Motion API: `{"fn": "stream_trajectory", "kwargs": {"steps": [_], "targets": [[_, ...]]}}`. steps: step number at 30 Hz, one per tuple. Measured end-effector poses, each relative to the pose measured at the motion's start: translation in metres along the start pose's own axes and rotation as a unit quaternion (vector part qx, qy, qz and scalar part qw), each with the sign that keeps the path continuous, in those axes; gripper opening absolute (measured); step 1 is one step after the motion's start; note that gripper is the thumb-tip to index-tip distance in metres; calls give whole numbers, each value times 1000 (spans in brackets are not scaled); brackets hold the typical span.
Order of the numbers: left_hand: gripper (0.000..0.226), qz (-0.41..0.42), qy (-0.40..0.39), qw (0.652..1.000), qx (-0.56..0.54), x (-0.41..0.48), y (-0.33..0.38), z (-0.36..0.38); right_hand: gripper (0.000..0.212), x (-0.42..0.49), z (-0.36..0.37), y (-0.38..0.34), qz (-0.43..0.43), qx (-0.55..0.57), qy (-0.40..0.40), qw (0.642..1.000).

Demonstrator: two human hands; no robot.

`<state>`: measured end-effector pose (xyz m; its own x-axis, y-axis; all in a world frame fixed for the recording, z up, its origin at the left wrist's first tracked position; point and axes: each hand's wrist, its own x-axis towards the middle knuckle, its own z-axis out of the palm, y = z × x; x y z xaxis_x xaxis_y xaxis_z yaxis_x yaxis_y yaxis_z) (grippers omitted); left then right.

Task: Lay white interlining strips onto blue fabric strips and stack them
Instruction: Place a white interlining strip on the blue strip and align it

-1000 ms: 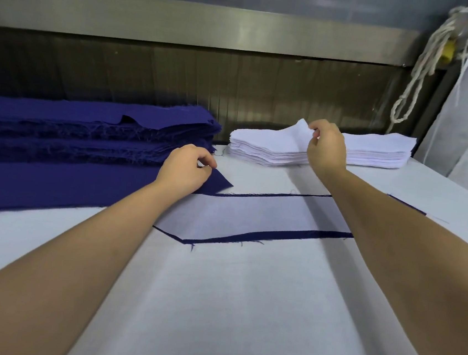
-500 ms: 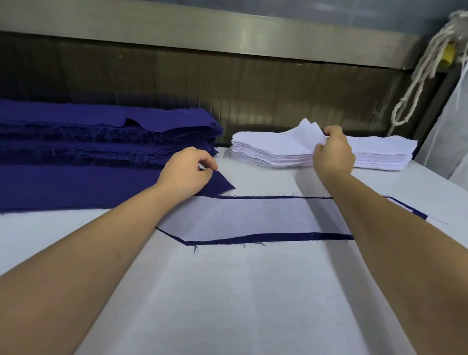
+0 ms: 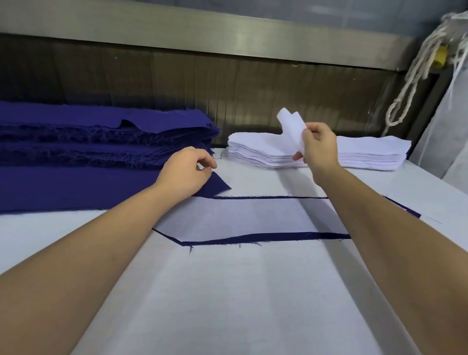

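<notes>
Right hand up over the white stack at the far right of the table, thumb and fingers pinching one interlining strip, whose free end curls upward. Left hand is low, fingers curled, pinching the pointed end of a blue strip that lies flat just near of the blue pile, far left. Between the forearms lies a laid pair, white on blue, with dark edges showing.

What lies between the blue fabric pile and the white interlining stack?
Head view: only a narrow bare strip of table, with what looks like a loose dark thread.
</notes>
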<state>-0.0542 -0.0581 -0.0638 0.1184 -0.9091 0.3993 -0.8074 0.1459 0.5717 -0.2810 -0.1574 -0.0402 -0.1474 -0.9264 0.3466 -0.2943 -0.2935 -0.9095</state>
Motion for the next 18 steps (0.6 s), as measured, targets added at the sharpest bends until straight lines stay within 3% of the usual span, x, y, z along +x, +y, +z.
{"fn": "stream_trajectory", "kwargs": {"steps": [5, 9, 12, 18], "targets": [[16, -35, 0, 991, -125, 1, 12, 2, 17, -18, 9, -20, 4, 101, -105, 989], [37, -141, -17, 930, -338, 5, 30, 4, 14, -33, 20, -31, 12, 106, -198, 974], [51, -151, -41, 887, -434, 8, 39, 6, 14, -41, 25, -35, 3, 78, -236, 969], [33, -138, -12, 900, -412, 9, 44, 3, 13, -50, 31, -33, -12, 55, -262, 963]]}}
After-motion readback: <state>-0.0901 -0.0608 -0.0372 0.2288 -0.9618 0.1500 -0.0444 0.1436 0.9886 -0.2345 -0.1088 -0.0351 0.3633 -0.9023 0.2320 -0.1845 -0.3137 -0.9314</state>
